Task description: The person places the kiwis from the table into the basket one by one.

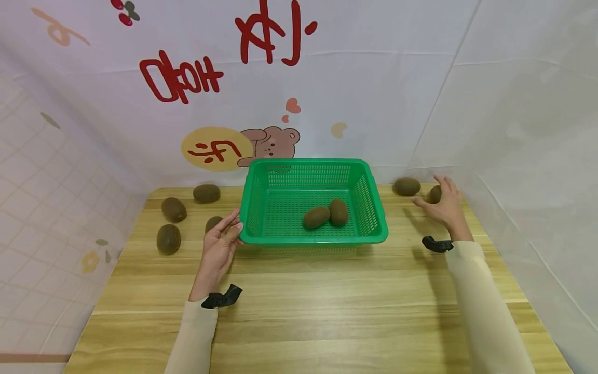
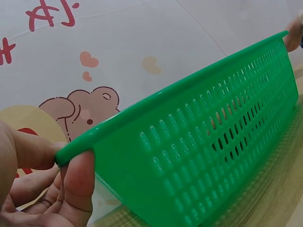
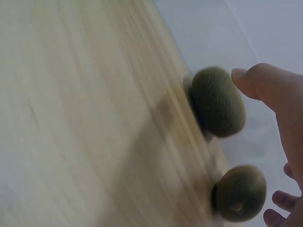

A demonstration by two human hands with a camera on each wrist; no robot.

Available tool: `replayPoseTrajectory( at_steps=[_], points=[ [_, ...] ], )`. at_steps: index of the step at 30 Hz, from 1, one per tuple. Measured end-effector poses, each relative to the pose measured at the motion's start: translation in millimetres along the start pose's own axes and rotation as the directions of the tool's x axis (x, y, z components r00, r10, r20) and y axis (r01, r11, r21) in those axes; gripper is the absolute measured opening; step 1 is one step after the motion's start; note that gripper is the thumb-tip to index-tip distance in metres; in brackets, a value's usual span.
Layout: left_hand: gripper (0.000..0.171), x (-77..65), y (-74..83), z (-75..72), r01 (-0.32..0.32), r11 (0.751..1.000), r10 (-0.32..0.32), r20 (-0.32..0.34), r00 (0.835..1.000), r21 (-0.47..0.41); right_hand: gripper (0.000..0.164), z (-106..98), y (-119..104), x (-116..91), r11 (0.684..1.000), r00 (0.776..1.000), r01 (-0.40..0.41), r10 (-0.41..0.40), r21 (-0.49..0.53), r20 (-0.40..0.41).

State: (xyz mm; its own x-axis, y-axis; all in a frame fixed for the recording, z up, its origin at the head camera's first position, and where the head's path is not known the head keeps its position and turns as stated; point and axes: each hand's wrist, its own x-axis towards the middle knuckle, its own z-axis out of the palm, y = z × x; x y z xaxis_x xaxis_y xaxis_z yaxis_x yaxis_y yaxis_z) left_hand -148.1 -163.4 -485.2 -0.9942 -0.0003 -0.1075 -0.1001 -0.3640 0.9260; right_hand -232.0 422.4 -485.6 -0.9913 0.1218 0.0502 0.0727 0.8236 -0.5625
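Note:
A green plastic basket (image 1: 313,240) with slotted walls stands at the table's far side, two kiwis (image 1: 316,217) lying together in it. My left hand (image 1: 220,243) pinches the basket's left rim between thumb and fingers, as the left wrist view shows up close. Over at the right, my right hand (image 1: 444,205) hovers with thumb and fingers spread, holding nothing. Beneath its fingers sits a partly covered kiwi (image 1: 435,194), and left of that lies another kiwi (image 1: 407,186). In the right wrist view, the thumb overlaps the edge of the upper kiwi (image 3: 218,101).
Several loose kiwis lie left of the basket, among them a kiwi (image 1: 168,239) nearest the front and a kiwi (image 1: 214,223) partly hidden behind my left hand. The wooden table (image 1: 317,311) meets a printed white cloth (image 1: 374,104) at the back and sides.

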Motion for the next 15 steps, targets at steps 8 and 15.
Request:
replayPoseTrajectory(
  at_steps=[8,15],
  points=[
    [0.052,0.0,1.1,-0.7,-0.008,1.000,0.008,0.003,1.000,0.000,0.105,0.3,14.3,5.4,0.996,0.997,-0.076,0.076,0.043,0.005],
    [0.052,-0.8,1.0,-1.2,0.005,1.000,-0.005,0.010,1.000,0.016,0.100,4.4,23.6,4.2,0.975,0.987,-0.158,0.162,0.155,-0.014]
  ],
)
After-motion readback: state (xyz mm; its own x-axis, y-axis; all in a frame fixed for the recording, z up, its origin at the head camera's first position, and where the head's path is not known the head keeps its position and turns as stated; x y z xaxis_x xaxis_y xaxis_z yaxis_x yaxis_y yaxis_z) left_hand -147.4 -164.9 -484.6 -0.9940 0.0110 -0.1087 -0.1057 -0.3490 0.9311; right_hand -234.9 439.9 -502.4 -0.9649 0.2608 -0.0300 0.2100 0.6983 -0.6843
